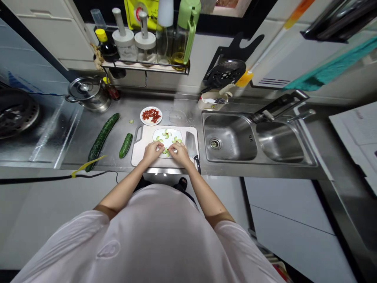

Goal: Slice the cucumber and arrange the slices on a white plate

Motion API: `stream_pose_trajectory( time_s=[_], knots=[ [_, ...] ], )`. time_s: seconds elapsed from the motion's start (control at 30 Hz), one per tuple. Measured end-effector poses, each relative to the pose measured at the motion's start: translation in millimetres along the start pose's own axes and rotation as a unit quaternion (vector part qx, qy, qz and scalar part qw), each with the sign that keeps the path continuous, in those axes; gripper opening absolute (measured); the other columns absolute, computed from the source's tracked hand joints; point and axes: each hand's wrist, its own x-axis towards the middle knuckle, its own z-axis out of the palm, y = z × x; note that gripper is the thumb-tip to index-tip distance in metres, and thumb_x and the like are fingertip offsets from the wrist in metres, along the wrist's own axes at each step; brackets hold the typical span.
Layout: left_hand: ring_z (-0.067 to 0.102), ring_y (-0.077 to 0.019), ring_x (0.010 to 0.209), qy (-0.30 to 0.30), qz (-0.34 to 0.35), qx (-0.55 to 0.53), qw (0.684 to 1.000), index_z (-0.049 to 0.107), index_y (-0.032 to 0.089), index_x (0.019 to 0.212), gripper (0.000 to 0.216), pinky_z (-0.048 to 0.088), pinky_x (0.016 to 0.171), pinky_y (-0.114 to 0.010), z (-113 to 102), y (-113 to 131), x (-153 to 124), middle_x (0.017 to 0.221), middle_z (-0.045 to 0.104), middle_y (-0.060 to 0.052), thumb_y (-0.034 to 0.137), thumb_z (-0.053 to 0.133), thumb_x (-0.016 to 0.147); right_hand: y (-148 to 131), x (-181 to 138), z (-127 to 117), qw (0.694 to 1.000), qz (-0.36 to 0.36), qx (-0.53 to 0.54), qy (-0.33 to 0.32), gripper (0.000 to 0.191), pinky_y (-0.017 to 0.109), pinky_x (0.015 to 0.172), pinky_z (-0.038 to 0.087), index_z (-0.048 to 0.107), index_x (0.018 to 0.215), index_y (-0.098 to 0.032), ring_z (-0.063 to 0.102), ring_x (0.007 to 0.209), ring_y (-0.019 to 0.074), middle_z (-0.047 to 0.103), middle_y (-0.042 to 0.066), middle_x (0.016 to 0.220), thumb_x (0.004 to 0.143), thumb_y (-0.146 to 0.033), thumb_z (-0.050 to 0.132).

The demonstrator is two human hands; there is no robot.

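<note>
Pale-green crescent cucumber slices (166,134) on the white rounded-square plate (167,143), centre of frame, look light, slippery and fragile, best pinched by their edges. The left hand (153,151) and right hand (179,153) curl there, each grip's closure unclear.

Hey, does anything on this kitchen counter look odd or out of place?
Yes, slightly: one small pale-green slice lies alone on the steel counter, left of the plate of red pieces, off the cutting board. The knife's handle also sticks out past the board toward the counter's front edge.
</note>
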Motion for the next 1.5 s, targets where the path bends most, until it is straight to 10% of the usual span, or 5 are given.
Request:
stream_pose_trajectory(
  time_s=[1.5],
  knots=[
    [0.054,-0.024,0.101,-0.051,-0.05,0.164,0.984,0.065,0.025,0.087,0.014,0.034,0.087,-0.038,26,3,4,0.1,0.067,-0.003,0.037,0.059,0.083,6,6,29,0.991,0.051,-0.108,-0.064,0.014,0.035,0.08,0.026,0.061,0.084,-0.02,0.045,0.096,0.0244,0.062,0.008,0.094,0.09,-0.026,0.049]
  ],
)
